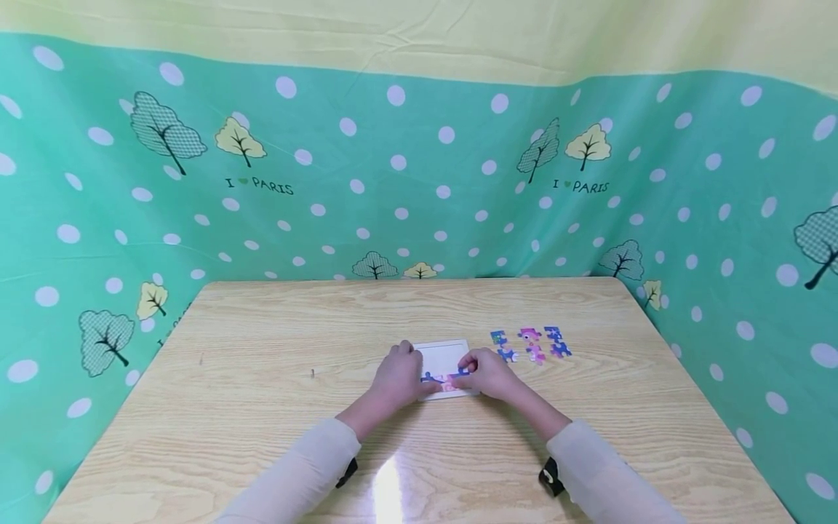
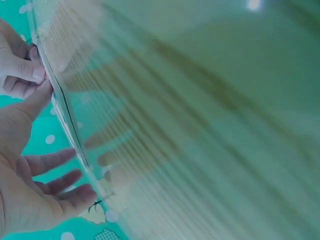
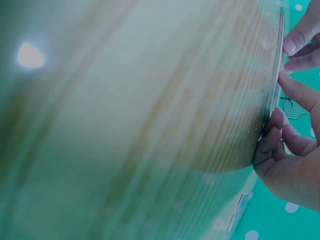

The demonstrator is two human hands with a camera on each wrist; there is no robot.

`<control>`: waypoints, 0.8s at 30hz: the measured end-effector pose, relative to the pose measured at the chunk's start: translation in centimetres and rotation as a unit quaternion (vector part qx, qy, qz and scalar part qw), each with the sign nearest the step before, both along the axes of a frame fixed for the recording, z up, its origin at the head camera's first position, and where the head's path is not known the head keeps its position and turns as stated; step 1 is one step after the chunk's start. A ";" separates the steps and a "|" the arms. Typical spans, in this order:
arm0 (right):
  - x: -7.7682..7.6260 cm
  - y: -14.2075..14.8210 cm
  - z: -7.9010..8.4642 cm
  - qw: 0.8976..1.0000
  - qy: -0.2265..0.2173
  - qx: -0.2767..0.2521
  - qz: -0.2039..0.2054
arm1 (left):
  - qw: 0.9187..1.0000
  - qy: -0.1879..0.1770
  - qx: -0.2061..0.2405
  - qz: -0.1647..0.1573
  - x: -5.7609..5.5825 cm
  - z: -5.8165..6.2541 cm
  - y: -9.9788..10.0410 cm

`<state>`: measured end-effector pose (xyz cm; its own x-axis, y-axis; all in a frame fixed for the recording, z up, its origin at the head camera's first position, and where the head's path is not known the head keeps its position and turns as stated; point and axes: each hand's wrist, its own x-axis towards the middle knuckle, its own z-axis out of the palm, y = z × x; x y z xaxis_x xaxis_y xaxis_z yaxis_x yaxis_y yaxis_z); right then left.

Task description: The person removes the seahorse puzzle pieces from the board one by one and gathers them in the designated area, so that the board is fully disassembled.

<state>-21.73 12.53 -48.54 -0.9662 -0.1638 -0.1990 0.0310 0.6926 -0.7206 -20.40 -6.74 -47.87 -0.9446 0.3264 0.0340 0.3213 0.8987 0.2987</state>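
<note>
A white puzzle frame (image 1: pixel 437 345) lies on the table, with a row of blue and pink jigsaw pieces (image 1: pixel 448 386) along its near side. My left hand (image 1: pixel 396 376) lies at the frame's left edge, its thumb reaching over the near border onto the pink part. In the left wrist view, the fingers of that left hand (image 2: pixel 37 170) are spread and fairly straight. My right hand (image 1: pixel 492 375) is at the right end of the row, thumb and curled index finger about a blue puzzle piece (image 1: pixel 463 370). Its fingers partly hide that piece.
To the right of the frame, several loose jigsaw pieces lie in small groups: blue ones (image 1: pixel 503 346), pink ones (image 1: pixel 532 345) and more blue pieces (image 1: pixel 557 341). The wooden table (image 1: pixel 275 327) ends at a green dotted curtain (image 1: pixel 419 175) behind and at both sides.
</note>
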 end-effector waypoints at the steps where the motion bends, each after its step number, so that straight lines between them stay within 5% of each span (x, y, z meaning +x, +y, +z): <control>1: 0.0 0.0 0.0 1.000 0.000 0.000 0.000 | 1.000 0.004 0.003 -0.011 0.0 0.0 0.0; 12: -0.1 0.0 0.1 1.000 -0.004 0.001 0.002 | 0.987 -0.006 0.054 -0.151 -0.7 0.2 -0.2; 24: 0.0 0.0 0.0 1.000 0.003 -0.003 0.002 | 0.980 -0.018 0.086 -0.179 -0.8 0.1 -0.2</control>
<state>-21.78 12.56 -48.54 -0.9669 -0.1680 -0.1923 0.0244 0.6888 -0.7245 -21.23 -6.96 -47.79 -0.7717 0.6299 0.0876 0.5941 0.6647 0.4530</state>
